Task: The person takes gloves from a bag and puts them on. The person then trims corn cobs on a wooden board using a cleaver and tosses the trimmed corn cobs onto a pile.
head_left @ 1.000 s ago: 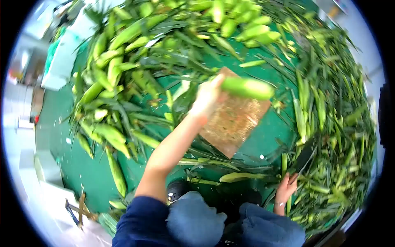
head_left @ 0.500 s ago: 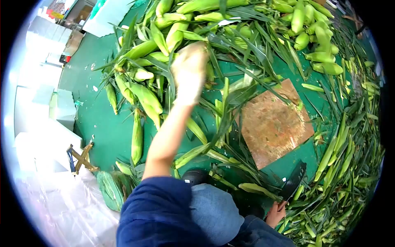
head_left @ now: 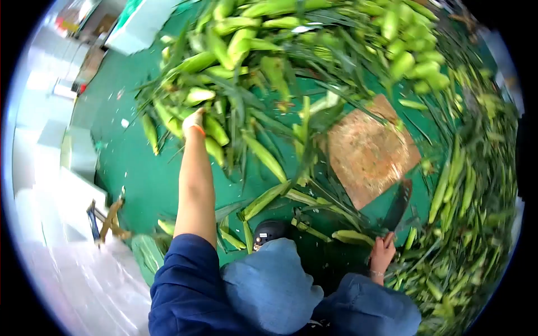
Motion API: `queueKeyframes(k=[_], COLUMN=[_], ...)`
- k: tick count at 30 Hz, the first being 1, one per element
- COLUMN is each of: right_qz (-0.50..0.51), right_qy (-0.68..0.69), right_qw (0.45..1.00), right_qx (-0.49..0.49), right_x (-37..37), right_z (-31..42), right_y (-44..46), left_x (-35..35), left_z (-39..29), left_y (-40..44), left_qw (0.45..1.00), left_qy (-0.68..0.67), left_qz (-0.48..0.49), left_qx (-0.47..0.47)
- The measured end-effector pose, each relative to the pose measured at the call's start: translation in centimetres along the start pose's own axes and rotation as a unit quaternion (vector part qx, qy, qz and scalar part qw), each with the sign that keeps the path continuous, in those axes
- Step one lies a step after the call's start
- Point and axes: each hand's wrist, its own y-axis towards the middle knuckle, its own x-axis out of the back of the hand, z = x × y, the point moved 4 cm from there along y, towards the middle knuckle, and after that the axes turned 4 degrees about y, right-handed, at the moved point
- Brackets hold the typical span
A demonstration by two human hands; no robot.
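My left hand (head_left: 194, 121) reaches into the left part of a heap of green corn ears (head_left: 224, 73), its fingers closed around or against an ear in the husk (head_left: 215, 131). How much of that ear it grips is partly hidden. At the lower right my right hand (head_left: 383, 252) holds the handle of a dark, broad-bladed knife (head_left: 398, 207), whose blade points up toward a worn wooden board (head_left: 372, 148) on the green floor. Loose husk strips lie left of the board and below it.
Husks and leaves (head_left: 476, 224) form a long pile down the right side. More ears (head_left: 414, 50) are heaped at the upper right. White boxes (head_left: 140, 25) and a clear plastic sheet (head_left: 106, 280) are at the left. My shoe (head_left: 270, 232) is near the bottom centre.
The ear that my left hand held over the board a second ago is out of that hand, which has moved left and down to the heap's left part. The knife remains in my right hand.
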Motion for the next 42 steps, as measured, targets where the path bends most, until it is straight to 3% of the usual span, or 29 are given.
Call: queueKeyframes(k=[5,6,7,9,10,11,13,15,18,23,25,27,29,34,37,40,42], right_qz=[-0.013,0.000,0.012,0.023,0.032,0.031,0.030,0.031,0.030,0.037,0.065,0.094,0.104,0.048,0.031,0.080,0.102], right_qy=[-0.225,-0.235,-0.245,-0.263,-0.267,-0.255,-0.215,-0.180,-0.212,-0.227,-0.256,-0.299,-0.297,-0.232,-0.126,-0.286,-0.331], right_qw=[0.961,0.959,0.956,0.952,0.951,0.955,0.968,0.977,0.965,0.952,0.940,0.919,0.899,0.918,0.936,0.931,0.933], right_qx=[0.161,0.160,0.159,0.152,0.152,0.146,0.127,0.113,0.154,0.201,0.215,0.241,0.305,0.317,0.326,0.211,0.099], right_x=[0.8,0.6,0.4,0.3,-0.3,-0.9,-2.0,-2.3,-2.4,-2.1,-1.7,-2.0,-3.4,-5.4,-6.2,-7.7,-5.8], right_z=[2.3,3.2,4.1,4.2,4.3,4.4,4.2,4.5,7.4,8.3,7.0,6.6,8.2,17.8,19.1,11.0,9.6], right_y=[-3.4,-3.8,-4.2,-4.6,-4.4,-4.1,-3.9,-4.1,-5.1,-6.6,-5.9,-4.9,-3.3,-1.0,-0.1,1.9,2.3], left_x=[0.2,0.9,1.7,-2.6,-3.3,-4.5,-5.4,-5.8,-7.0,-16.1,-21.1,-23.8,-24.1,-25.0,-24.9,-24.9,-24.0], left_z=[2.0,2.2,4.2,5.4,6.2,6.6,6.2,5.6,5.1,6.6,8.7,10.6,11.5,11.7,11.7,10.9,10.2], left_y=[-0.8,-3.7,0.5,-7.9,-5.5,-4.7,-4.0,-5.7,-14.6,-30.2,-31.9,-32.4,-32.6,-31.9,-31.8,-32.2,-32.4], left_qw=[0.970,0.966,0.944,0.981,0.954,0.974,0.968,0.968,0.946,0.809,0.693,0.576,0.524,0.454,0.466,0.460,0.444], left_qy=[-0.097,-0.074,0.086,0.032,-0.019,-0.116,-0.190,-0.162,-0.056,0.169,0.340,0.482,0.517,0.657,0.653,0.663,0.682], left_qz=[0.214,0.177,0.207,0.058,0.061,0.005,-0.041,-0.042,-0.009,0.275,0.363,0.381,0.356,0.336,0.342,0.343,0.345], left_qx=[-0.060,-0.173,-0.240,-0.181,-0.292,-0.196,-0.157,-0.186,-0.318,-0.490,-0.522,-0.539,-0.576,-0.499,-0.490,-0.482,-0.467])
